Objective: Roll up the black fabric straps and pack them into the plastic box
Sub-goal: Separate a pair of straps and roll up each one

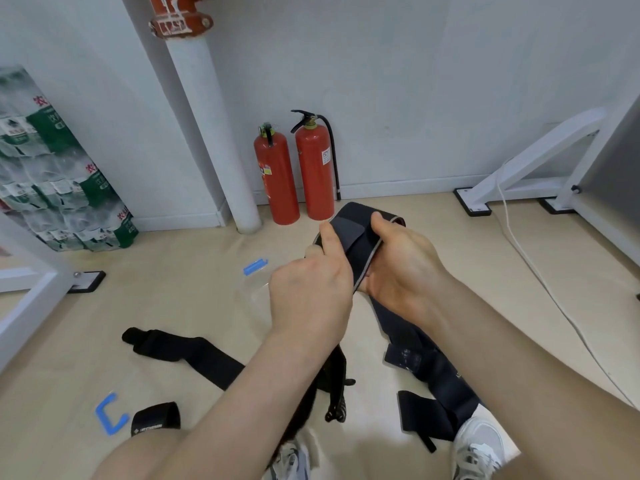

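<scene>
**Beige floor, white wall: a strap gets its first turns**

Pale flooring runs to a white wall where two red fire extinguishers (277, 174) stand beside a white pipe (214, 133), with shrink-wrapped water bottles (52, 168) stacked at far left. Seen from the head camera, a person's left hand (310, 292) and right hand (401, 268) both grasp one black strap (353, 230) in mid-air. The thumbs press on its folded end and the fingers curl round it, while its free length trails down to the floor. Loose straps (194, 351) lie near the shoes (481, 445). The clear plastic box (256, 289) sits on the floor just beyond the left hand, its contents hard to make out. Rolling looks barely begun. To do it well, keep the edges aligned, hold tension on the trailing length, and wind the coil tight enough to fit the box.
</scene>
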Tool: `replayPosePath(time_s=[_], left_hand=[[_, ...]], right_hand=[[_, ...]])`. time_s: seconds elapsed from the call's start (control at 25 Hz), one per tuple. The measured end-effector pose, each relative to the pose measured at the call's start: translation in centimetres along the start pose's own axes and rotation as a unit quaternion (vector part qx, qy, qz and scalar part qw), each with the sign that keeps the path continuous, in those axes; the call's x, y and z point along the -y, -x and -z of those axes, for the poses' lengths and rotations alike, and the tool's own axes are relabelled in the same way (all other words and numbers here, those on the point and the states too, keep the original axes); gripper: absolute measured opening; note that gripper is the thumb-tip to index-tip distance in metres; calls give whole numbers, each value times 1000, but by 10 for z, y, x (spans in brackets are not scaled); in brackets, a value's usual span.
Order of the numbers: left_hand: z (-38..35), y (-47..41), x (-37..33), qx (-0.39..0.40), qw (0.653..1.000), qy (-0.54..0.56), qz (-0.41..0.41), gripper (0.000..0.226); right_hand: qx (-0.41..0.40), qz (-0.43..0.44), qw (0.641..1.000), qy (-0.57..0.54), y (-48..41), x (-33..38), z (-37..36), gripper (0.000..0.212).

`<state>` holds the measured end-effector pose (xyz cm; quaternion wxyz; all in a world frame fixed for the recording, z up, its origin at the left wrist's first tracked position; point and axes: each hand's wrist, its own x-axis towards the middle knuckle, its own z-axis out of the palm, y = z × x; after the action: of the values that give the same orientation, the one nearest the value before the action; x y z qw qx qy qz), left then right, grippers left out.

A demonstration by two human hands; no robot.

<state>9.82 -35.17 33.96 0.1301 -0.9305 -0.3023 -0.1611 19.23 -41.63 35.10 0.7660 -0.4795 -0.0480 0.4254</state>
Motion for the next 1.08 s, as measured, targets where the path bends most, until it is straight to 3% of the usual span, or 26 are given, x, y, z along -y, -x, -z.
replayPosePath(time_s=[0.08, 0.28, 0.36, 0.44, 0.52, 0.64, 0.84, 1.08], left_hand=[[13, 1, 1, 19, 998, -66, 8, 84], [9, 3, -4, 28, 998, -46, -15, 82], [7, 2, -3, 33, 996, 76, -25, 77], [8, -1, 6, 125, 947, 295, -4, 67], [4, -3, 17, 86, 917, 388, 13, 56], [-6, -6, 24, 24, 913, 401, 75, 53], [1, -18, 33, 117, 883, 427, 158, 55], [-5, -14, 29, 43, 869, 468, 154, 17]], right_hand=[[-19, 7, 1000, 3, 1, 1, 1, 34], [-24, 19, 1000, -1, 3, 0, -1, 27], [-9, 27, 999, 21, 4, 0, -1, 22], [-9, 30, 999, 21, 4, 4, 1, 21], [-6, 23, 1000, 14, 4, 7, 4, 23], [1, 11, 1000, -3, 5, 8, 2, 29], [-16, 6, 1000, -16, 5, 4, -1, 36], [-56, -6, 998, -28, 0, 0, 1, 38]])
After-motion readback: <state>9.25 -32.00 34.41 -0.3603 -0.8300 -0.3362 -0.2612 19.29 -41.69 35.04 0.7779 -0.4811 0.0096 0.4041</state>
